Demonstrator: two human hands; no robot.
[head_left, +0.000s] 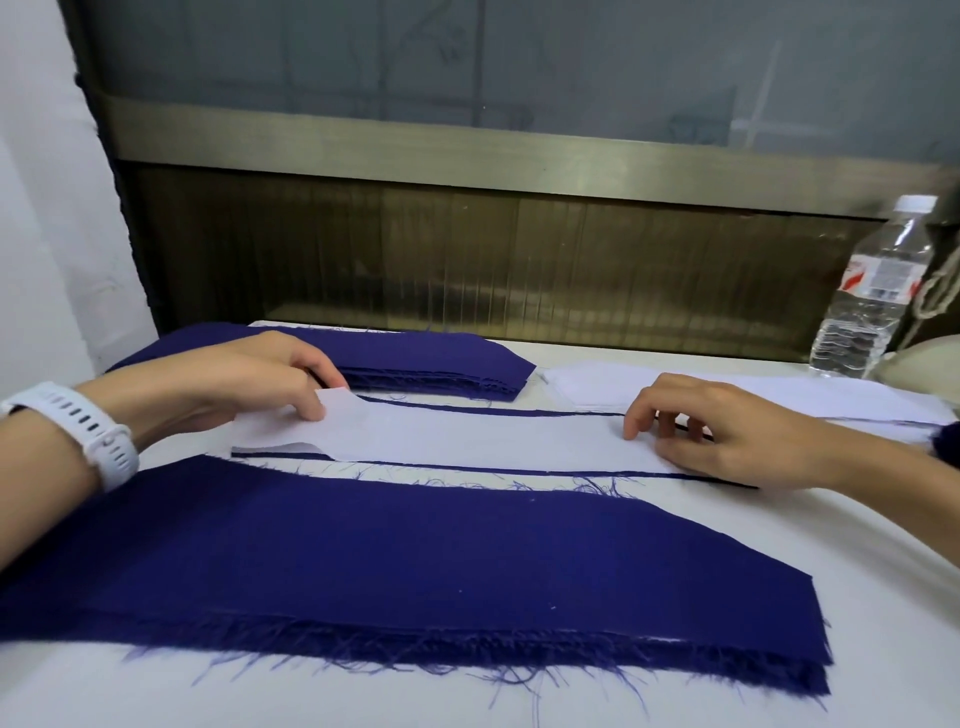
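The white strip (467, 441), thin, smooth and papery, lies mid-bench on a dark blue woven piece (519, 471). Its long axis runs left to right, parallel to the near edge. The left hand (270, 379) pinches its lifted left end; the right hand (727, 431) presses spread fingertips on its right end.

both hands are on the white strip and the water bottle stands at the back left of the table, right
Not quite: the head view shows the water bottle at the back right of the table, not the back left. The left hand and the right hand are indeed both on the white strip.
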